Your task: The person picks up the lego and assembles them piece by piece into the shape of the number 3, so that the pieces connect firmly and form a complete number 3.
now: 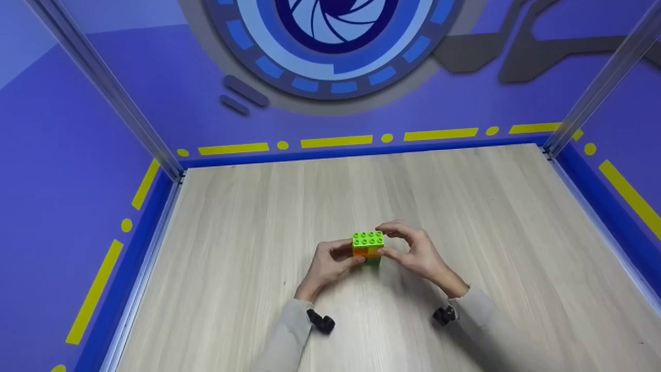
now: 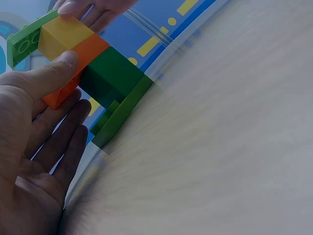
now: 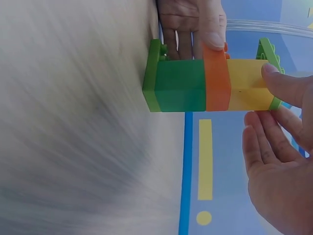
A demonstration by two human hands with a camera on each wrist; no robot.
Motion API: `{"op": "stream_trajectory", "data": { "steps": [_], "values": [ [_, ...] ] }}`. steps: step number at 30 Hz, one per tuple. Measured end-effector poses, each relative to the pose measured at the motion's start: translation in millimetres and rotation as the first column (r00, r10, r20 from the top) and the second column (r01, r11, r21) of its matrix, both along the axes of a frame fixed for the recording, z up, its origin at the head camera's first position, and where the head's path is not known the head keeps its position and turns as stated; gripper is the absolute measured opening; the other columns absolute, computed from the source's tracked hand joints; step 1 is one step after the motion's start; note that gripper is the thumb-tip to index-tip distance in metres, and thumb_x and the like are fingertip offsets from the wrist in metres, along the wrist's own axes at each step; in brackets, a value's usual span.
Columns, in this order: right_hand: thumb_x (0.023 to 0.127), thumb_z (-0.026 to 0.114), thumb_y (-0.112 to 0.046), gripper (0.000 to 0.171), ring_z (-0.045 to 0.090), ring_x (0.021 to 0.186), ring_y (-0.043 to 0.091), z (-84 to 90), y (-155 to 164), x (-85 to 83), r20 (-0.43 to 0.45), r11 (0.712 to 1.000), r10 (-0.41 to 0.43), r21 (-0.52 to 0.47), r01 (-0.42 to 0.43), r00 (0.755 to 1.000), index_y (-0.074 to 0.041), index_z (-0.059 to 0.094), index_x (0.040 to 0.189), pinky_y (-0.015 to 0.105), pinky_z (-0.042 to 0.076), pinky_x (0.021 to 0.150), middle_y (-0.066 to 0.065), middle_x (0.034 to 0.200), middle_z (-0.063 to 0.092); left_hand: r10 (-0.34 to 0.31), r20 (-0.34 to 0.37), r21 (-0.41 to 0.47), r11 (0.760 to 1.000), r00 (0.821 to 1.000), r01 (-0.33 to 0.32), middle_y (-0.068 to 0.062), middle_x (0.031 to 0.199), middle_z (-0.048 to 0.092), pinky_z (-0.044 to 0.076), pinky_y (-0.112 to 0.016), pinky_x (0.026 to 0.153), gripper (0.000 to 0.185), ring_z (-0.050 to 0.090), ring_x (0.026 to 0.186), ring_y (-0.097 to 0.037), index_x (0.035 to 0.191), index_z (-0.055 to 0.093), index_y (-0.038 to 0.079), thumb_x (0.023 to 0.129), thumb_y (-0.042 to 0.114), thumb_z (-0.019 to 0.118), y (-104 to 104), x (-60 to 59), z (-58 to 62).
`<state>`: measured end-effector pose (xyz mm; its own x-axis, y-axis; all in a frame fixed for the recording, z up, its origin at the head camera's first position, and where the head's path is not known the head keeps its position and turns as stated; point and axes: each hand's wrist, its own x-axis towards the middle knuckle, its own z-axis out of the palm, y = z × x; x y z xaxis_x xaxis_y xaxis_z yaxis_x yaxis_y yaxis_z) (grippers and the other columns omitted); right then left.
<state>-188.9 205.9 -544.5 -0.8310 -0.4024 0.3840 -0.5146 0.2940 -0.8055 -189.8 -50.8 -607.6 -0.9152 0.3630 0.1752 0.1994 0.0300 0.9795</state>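
A small brick stack (image 1: 367, 248) stands on the wooden table (image 1: 465, 217) between both hands. From the table upward it is a green base plate (image 3: 152, 73), a dark green brick (image 3: 181, 90), an orange brick (image 3: 216, 78), a yellow brick (image 3: 249, 83) and a lime studded plate (image 1: 368, 238). My left hand (image 1: 347, 254) pinches the stack from the left, its thumb (image 2: 54, 73) on the orange brick (image 2: 83, 54) and its fingers behind. My right hand (image 1: 386, 240) pinches the top from the right, with one fingertip (image 3: 274, 71) on the yellow brick beside the lime plate (image 3: 269, 51).
Purple-blue walls with yellow dashes (image 1: 335, 140) enclose the table on three sides. Metal posts (image 1: 594, 93) stand at the two back corners. Black wrist cameras (image 1: 321, 323) sit on both sleeves near the front edge.
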Motion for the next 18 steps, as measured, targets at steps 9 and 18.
{"op": "stream_trajectory", "data": {
  "steps": [9, 18],
  "values": [
    [0.088, 0.088, -0.007, 0.043, 0.071, 0.117, 0.028, -8.2, 3.3, 0.2, 0.066, 0.999, -0.016, -0.03, 0.018, 0.998, -0.007, 0.073, 0.128, 0.045, 0.059, 0.104, 0.01, 0.125, 0.076, 0.013, 0.009, -0.01, 1.0, 1.0, -0.013, -0.003, 0.127, 0.078, 0.058, -0.036, 0.106, 0.043, 0.074, 0.119, -0.019, 0.132, 0.077, 0.015, 0.091, 0.018, 0.087, 1.0, 0.6, 0.7],
    [0.088, 0.087, -0.005, 0.042, 0.07, 0.115, 0.016, -18.9, 4.7, 1.4, 0.082, 0.999, -0.003, -0.048, 0.007, 0.997, -0.005, 0.073, 0.127, 0.046, 0.06, 0.101, 0.012, 0.124, 0.076, 0.004, 0.011, 0.004, 1.0, 1.0, -0.004, -0.004, 0.127, 0.078, 0.059, -0.035, 0.105, 0.043, 0.074, 0.119, -0.02, 0.133, 0.076, 0.013, 0.091, 0.016, 0.087, 0.4, 0.3, -0.2]
  ]
}}
